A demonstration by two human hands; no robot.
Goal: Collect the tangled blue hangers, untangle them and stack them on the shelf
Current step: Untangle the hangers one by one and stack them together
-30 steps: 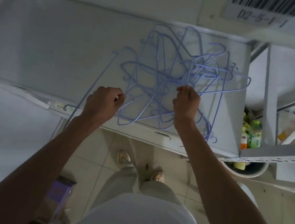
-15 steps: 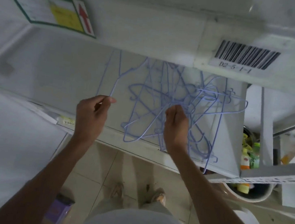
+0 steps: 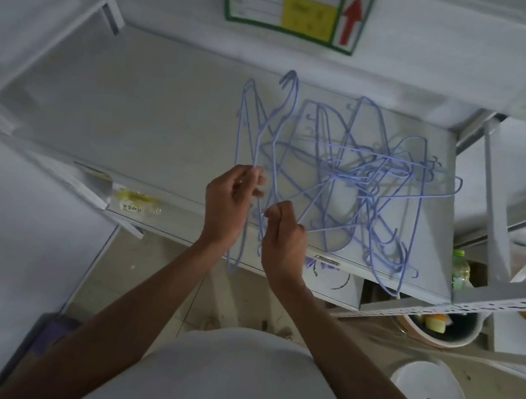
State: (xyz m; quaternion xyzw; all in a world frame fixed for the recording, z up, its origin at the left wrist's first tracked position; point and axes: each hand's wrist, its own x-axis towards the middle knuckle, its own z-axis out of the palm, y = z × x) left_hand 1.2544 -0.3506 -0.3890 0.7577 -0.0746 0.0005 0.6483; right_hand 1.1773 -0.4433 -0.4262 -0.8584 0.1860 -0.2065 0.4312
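A tangle of thin blue wire hangers (image 3: 355, 178) lies on the right half of the white shelf (image 3: 152, 109). Some of its loops hang past the shelf's front edge. My left hand (image 3: 229, 201) pinches a blue hanger (image 3: 256, 137) that stands upright at the left side of the tangle, hook pointing away from me. My right hand (image 3: 283, 236) sits close beside the left and pinches another blue wire at the tangle's near left corner. Both hands hover over the shelf's front edge.
A green label with a red arrow (image 3: 295, 4) is stuck on the shelf above. A white upright post (image 3: 493, 211) stands at the right. Below it are a bin with bottles (image 3: 440, 322) and a white stool (image 3: 429, 398). A purple box (image 3: 53, 335) lies on the floor.
The view has tilted up and shifted left. My two hands have come close together at the tangle's left side. The left hand has drawn one hanger upright, partly out of the pile.
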